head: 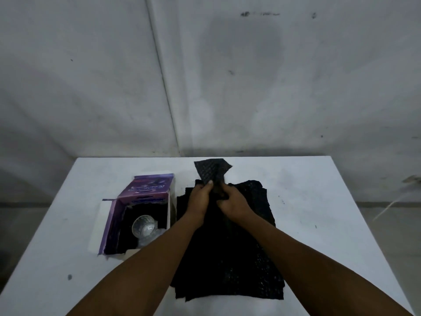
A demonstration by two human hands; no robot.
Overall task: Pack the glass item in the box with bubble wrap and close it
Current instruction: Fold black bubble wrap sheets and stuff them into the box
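Observation:
A purple cardboard box (111, 224) lies open on the white table, left of centre. Inside it, on dark padding, rests a clear glass (143, 228) tipped on its side. To the right of the box lies a stack of black bubble wrap sheets (230, 258). My left hand (200, 197) and my right hand (234, 202) meet above the far end of that stack. Both pinch one black bubble wrap sheet (213, 169), whose upper end sticks up beyond my fingers.
The white table (330, 224) stands against a grey wall (227, 76). The box's flaps are folded outward, one white flap (100, 224) lying to its left. A pale stick-like object (387, 208) shows on the floor past the table's right edge.

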